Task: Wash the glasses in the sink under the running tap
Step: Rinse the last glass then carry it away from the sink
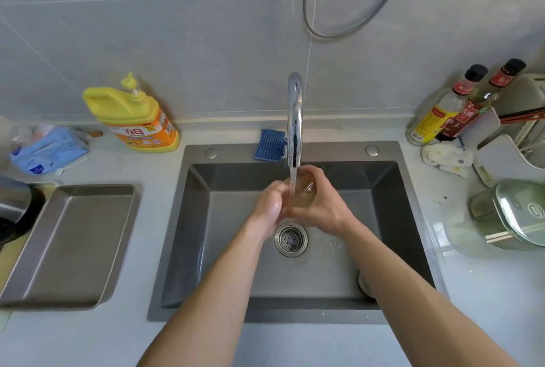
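Glass is what both hands have between them: one clear drinking glass (pixel 303 189) is held over the middle of the sink (pixel 188 219), directly below the mouth of the chrome tap (pixel 295 119), and the stream of water (pixel 293 182) falls onto it. The left hand (pixel 269 207) holds it from the left side with curled fingers. The right hand (pixel 320 204) wraps around it from the right, so both hands grip the same glass and neither is free. They are just above the drain (pixel 291 238). I judge that the task is in the middle of the washing step for this glass. Water runs over it, but I see no foam, so I cannot tell whether it is being scrubbed or only rinsed. How many glasses are already washed I cannot say, because no finished glass is plainly seen on the counter. In the near right corner of the sink floor there is a round object (pixel 365 284), partly hidden by the right forearm. It may be another glass that waits, but it is too unclear to be sure. The yellow detergent bottle (pixel 132 119) stands behind the sink and the blue cloth (pixel 269 145) lies on its back rim, both well apart from the hands. What seems left is to finish this glass, set it down, and wash any others.
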The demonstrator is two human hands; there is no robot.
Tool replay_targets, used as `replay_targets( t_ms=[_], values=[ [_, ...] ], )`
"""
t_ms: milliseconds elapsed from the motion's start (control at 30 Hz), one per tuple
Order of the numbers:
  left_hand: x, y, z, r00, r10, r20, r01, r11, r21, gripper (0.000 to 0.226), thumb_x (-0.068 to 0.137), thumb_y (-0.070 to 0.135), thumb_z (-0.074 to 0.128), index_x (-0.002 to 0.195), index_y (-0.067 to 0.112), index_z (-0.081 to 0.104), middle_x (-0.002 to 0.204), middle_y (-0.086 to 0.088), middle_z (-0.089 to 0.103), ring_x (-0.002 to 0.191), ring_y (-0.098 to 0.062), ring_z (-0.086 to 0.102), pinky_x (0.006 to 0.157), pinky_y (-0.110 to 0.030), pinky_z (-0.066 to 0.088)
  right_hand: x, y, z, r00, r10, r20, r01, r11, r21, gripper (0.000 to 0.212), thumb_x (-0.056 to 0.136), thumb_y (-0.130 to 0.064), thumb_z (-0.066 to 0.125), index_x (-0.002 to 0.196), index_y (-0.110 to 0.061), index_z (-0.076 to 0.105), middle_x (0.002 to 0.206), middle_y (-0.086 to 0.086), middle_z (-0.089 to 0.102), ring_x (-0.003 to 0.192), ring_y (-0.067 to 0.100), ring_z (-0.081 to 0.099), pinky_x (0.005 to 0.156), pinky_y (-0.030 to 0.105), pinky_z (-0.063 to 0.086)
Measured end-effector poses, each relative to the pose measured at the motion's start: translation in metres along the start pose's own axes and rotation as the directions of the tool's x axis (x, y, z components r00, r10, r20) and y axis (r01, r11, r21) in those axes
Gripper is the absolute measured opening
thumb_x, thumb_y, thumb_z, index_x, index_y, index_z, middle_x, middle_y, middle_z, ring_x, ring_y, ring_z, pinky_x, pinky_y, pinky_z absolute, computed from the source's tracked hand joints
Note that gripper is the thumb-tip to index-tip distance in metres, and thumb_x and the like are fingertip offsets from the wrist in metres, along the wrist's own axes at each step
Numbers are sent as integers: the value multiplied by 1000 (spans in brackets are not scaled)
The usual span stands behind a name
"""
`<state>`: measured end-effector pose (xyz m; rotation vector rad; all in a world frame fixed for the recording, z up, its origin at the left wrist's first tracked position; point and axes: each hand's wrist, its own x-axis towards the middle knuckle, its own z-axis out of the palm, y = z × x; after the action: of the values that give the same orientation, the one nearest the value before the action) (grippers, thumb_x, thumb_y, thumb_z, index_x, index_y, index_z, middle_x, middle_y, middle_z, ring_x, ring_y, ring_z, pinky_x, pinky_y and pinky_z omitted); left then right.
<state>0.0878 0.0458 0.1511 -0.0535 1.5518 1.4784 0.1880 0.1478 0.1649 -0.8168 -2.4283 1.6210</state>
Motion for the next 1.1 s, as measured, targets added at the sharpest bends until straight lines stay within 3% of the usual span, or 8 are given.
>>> replay_targets(
  t_ms=[100, 233, 367, 500, 700, 833, 933, 1100],
  values=[
    [-11, 1, 4, 998, -26, 52, 32, 993, -117, 56, 104, 54, 34, 105, 16, 75, 88, -5, 76, 77, -18, 72, 65, -31, 53, 0, -6, 20, 978, 202, -57, -182, 951, 251, 87, 70, -63, 86, 135, -36, 36, 126, 7, 61, 102, 23, 72, 74, 42, 66],
    [-15, -12, -2, 994, 99, 54, -90, 985, -145, 82, 82, 75, 69, 127, 7, 67, 122, -23, 73, 113, -41, 71, 89, -51, 58, 7, -7, 37, 962, 261, -79, -235, 942, 241, 69, 77, -96, 31, 118, -42, 39, 130, 6, 57, 115, 25, 63, 97, 53, 56],
    [-17, -4, -11, 996, 62, 59, -45, 969, -244, 77, 78, 62, 77, 126, 1, 70, 122, -22, 73, 110, -38, 73, 79, -43, 63, 5, -2, 37, 958, 272, -90, -226, 910, 349, 87, 66, -97, 52, 123, -32, 54, 127, 5, 58, 115, 17, 63, 100, 44, 56],
    [-20, -1, -11, 978, -78, 192, 127, 958, -256, 67, 94, 71, 53, 121, 14, 74, 115, -13, 76, 104, -30, 73, 95, -47, 55, 3, 2, 31, 953, 254, -163, -197, 933, 301, 52, 82, -72, 68, 106, -26, 64, 117, -1, 51, 109, 13, 60, 94, 35, 54],
    [-21, -8, -4, 968, -146, 202, 204, 931, -304, 51, 100, 53, 56, 122, 12, 76, 120, -11, 75, 103, -26, 72, 100, -42, 53, 8, -5, 20, 891, 280, -357, -209, 952, 224, 66, 89, -61, 64, 66, 0, 52, 58, 3, 55, 55, 16, 50, 57, 34, 44],
    [-8, -12, -3, 996, -94, 1, 88, 927, -364, 54, 89, 50, 69, 119, 6, 73, 103, -13, 79, 93, -26, 77, 89, -39, 59, 2, -3, 24, 991, 131, -34, -127, 987, 96, 43, 97, -55, 51, 96, -20, 76, 89, -2, 78, 88, 22, 74, 87, 46, 59],
    [-7, -7, -9, 984, -164, -76, 131, 936, -325, 59, 93, 58, 65, 120, 6, 73, 105, -16, 80, 92, -29, 79, 81, -41, 62, -4, 2, 12, 913, 51, 404, 16, 987, -160, 40, 97, -50, 60, 132, -31, 69, 123, -4, 74, 117, 22, 68, 110, 35, 47],
    [-9, -7, -8, 973, -229, -40, 202, 918, -342, 56, 99, 60, 55, 99, 9, 77, 91, -14, 80, 76, -26, 78, 73, -39, 61, -5, -1, 9, 931, -35, 364, 209, 868, -451, 44, 103, -36, 60, 142, -17, 58, 140, 1, 65, 139, 17, 50, 119, 22, 21]
  ],
)
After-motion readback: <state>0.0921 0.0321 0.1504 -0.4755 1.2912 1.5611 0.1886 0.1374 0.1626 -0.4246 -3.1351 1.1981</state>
